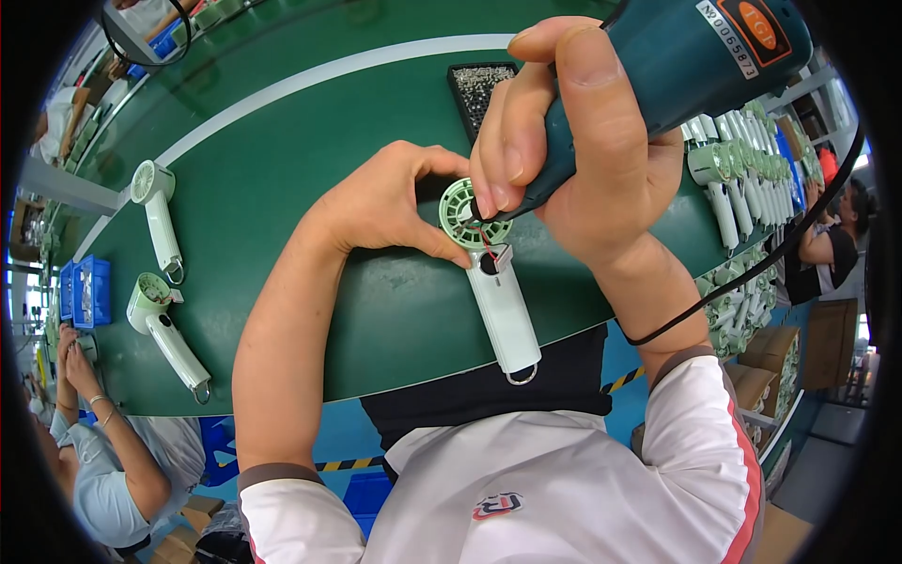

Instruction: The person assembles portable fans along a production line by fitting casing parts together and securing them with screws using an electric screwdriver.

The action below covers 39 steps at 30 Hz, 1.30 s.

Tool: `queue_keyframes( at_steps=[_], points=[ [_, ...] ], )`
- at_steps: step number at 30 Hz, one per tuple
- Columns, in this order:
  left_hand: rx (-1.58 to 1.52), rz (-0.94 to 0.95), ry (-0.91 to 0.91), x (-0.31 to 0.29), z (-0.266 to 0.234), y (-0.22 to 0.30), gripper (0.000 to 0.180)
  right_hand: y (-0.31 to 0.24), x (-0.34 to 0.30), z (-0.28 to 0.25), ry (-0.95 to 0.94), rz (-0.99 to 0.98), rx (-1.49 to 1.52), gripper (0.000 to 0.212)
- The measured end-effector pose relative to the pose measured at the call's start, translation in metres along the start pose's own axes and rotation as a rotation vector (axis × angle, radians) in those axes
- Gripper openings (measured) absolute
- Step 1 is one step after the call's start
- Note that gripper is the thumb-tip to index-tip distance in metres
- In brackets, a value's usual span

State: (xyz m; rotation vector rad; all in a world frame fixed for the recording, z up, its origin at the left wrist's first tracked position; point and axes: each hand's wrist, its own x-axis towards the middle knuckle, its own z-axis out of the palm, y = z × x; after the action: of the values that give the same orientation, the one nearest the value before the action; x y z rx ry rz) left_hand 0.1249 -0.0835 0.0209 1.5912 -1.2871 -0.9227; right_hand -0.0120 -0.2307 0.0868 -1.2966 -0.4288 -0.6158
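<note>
Left hand [383, 202] part curled — thumb and fingers gripping round head of small fan [505, 310]. Fan in front of person, over near edge of green table [272, 169], handle end pointing toward body. Right hand [601, 150] closed round electric screwdriver [691, 80], tip down at open fan head, close to red wire [485, 241]. Beyond hands, black tray [463, 96] of small metal parts. At left — two more fans [162, 226] on table.

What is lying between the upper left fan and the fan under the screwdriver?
In the head view, green tabletop, then the left hand, holding the second fan.
</note>
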Motion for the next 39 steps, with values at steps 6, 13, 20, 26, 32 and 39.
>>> queue_keyframes(
  at_steps=[6,13,20,26,32,39],
  points=[
    [-0.009,0.01,-0.014,0.002,-0.002,-0.002,0.06,0.013,0.002,0.006,0.022,-0.027,-0.192,0.026],
    [0.073,0.137,0.032,-0.005,-0.002,-0.012,0.057,0.024,-0.007,0.019,-0.016,0.08,-0.226,0.014],
    [0.077,0.207,0.065,0.006,0.009,-0.02,0.05,0.032,-0.018,0.018,-0.115,0.037,-0.103,0.015],
    [0.137,0.326,0.046,0.011,0.004,-0.031,0.045,0.037,-0.01,0.016,-0.125,0.095,-0.238,0.011],
    [0.063,0.222,0.117,0.005,0.01,-0.03,0.056,0.034,0.0,0.02,-0.26,-0.058,-0.222,0.014],
    [-0.15,0.087,-0.007,0.008,0.01,-0.014,0.071,0.018,0.034,-0.05,0.094,-0.256,-0.081,0.031]
  ],
)
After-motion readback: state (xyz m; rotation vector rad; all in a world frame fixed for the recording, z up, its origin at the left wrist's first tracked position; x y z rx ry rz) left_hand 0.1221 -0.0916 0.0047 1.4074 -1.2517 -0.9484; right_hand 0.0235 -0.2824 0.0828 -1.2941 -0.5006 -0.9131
